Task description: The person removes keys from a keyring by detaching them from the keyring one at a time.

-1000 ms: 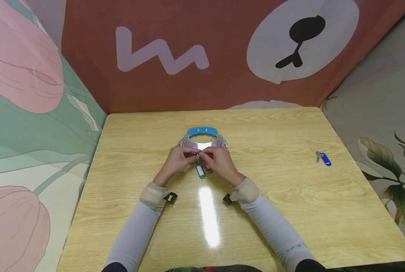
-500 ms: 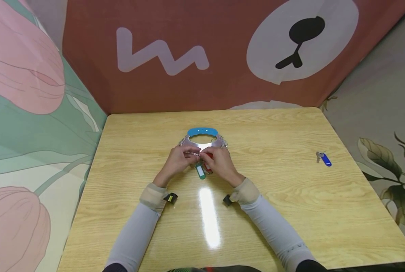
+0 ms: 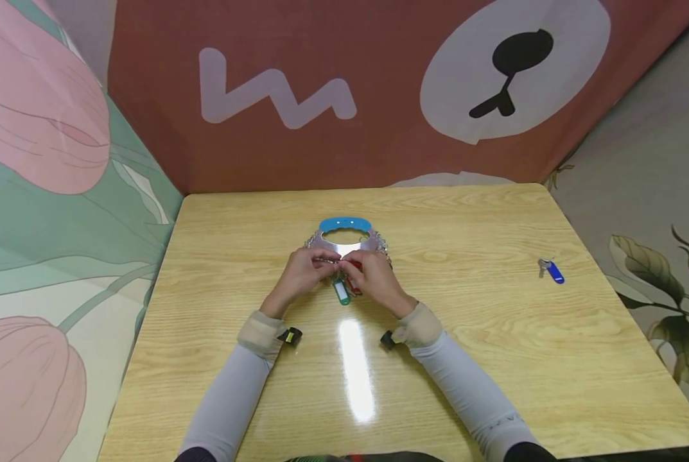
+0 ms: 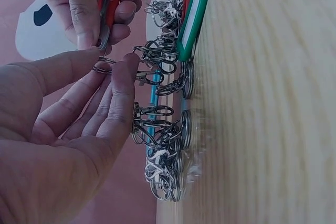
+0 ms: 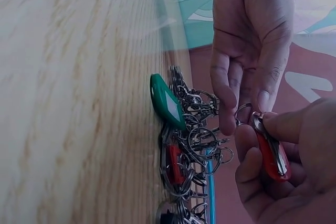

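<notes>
Over the table (image 3: 471, 359), by the holder (image 3: 345, 224), the left hand (image 3: 305, 269) pinches a ring (image 4: 103, 69) and the right hand (image 3: 375, 276) a red tag (image 5: 266, 160) with its key (image 5: 259, 123), so a slip of either fingertip hold could let the ring escape or the tag drop

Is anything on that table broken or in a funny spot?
Nothing looks broken. The blue tag and its key look odd, lying alone at the right side of the table, away from the green tag and the red tag in the right hand.
</notes>
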Tool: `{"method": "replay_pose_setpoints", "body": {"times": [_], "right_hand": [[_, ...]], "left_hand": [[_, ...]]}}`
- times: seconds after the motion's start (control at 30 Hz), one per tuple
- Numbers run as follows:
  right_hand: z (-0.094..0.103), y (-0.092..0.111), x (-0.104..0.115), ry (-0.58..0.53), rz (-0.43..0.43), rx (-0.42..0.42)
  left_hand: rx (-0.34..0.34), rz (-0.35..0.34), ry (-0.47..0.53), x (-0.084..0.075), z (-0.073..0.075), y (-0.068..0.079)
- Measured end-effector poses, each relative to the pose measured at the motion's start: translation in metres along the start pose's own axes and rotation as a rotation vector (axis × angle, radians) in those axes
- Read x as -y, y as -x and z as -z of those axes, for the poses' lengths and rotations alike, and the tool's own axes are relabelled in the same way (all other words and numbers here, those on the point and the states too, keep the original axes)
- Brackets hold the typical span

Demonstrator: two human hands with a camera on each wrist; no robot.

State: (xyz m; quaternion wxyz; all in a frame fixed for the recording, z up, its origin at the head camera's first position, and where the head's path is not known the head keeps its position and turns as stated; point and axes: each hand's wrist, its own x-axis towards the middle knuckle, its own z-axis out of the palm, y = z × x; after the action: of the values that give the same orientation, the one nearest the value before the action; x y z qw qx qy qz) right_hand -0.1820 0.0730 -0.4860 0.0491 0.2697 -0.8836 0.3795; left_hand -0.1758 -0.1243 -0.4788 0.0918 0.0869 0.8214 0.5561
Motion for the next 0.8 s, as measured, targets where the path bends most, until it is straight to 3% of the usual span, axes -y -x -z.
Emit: {"method": "replay_pose_setpoints", "body": {"times": [0.57, 0.8], "right_hand": [[-0.0044, 0.0004, -0.0057, 0.009, -0.088, -0.024], [-0.0034, 0.0007, -0.0073, 0.0, -0.071, -0.026]], "left_hand": [[0.013, 0.009, -0.034, -0.0032, -0.0029, 0.0019], [0.014, 0.023, 0.006, -0.0026, -0.0026, 0.0006]]}}
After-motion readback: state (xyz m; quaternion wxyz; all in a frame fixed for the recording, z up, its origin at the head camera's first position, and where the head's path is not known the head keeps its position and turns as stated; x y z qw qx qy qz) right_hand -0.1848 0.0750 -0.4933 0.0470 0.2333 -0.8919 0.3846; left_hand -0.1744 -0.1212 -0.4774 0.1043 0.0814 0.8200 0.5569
